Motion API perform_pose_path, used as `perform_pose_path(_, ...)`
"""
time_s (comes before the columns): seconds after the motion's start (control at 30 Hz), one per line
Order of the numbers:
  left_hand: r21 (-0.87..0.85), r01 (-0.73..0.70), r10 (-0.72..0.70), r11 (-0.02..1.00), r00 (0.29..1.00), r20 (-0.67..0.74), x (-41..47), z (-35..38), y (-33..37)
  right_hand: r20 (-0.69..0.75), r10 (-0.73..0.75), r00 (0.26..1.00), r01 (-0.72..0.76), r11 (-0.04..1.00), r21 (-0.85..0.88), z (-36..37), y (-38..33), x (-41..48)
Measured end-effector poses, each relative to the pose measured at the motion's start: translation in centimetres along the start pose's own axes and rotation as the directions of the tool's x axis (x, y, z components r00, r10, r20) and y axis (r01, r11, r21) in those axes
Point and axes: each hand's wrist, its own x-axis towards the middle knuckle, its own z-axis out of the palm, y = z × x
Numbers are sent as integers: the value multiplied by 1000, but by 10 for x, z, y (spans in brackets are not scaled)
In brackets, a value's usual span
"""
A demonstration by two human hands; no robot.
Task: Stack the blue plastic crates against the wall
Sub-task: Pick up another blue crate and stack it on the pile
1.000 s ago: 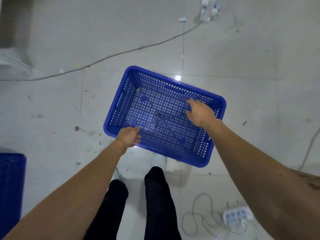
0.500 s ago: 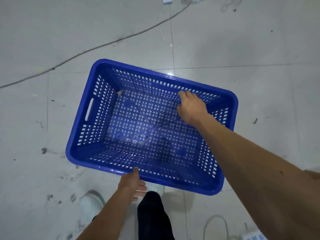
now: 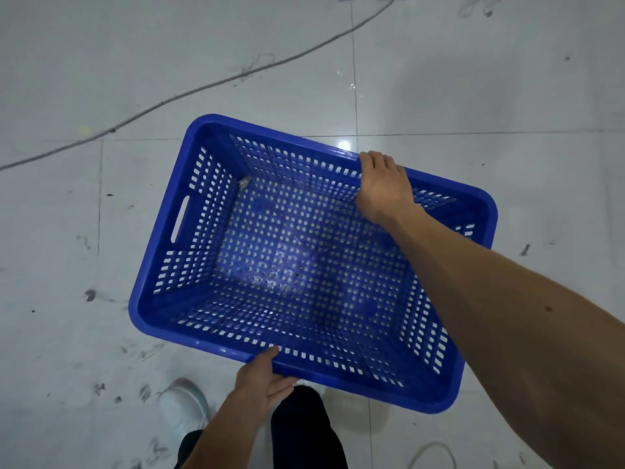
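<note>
You are early in the job as far as this view shows: you have one blue perforated plastic crate [image 3: 304, 265] up off the tiled floor [image 3: 473, 96] and in your hands, carried in front of your legs, but no wall and no stack of crates is in sight, so the placing itself is all still to do. The crate is empty apart from a small scrap of something pale in its far left corner, and it sits at a slant across the view, its handle slot on the left end wall. Your left hand [image 3: 262, 380] is closed on the near long rim, thumb over the top edge and fingers curled beneath, so it is bearing the crate from below. Your right hand [image 3: 382, 187] reaches across the open top to the far long rim, and its fingers hook over that edge; the fingertips are hidden behind the rim, but the hand looks clamped on it rather than merely resting. Judging by this grip, you hold the crate by its two long sides, not by the handle slots. A dark cable [image 3: 189, 94] runs across the floor beyond the crate, and a loop of pale cord [image 3: 433, 450] lies near your right foot; both look like tripping risks while you walk with the crate blocking your view of the ground.
</note>
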Motion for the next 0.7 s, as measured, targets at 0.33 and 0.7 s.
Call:
perform_pose_path(0.33,-109,-65,64,992,998,-12,6,-21,-7,41,125,991,-125,992,-8,-15,-5,16)
perform_pose_path(0.7,-89,-125,128,988,992,21,-86,-49,-5,-77,119,990,-107,984,140,-110,-26,-28)
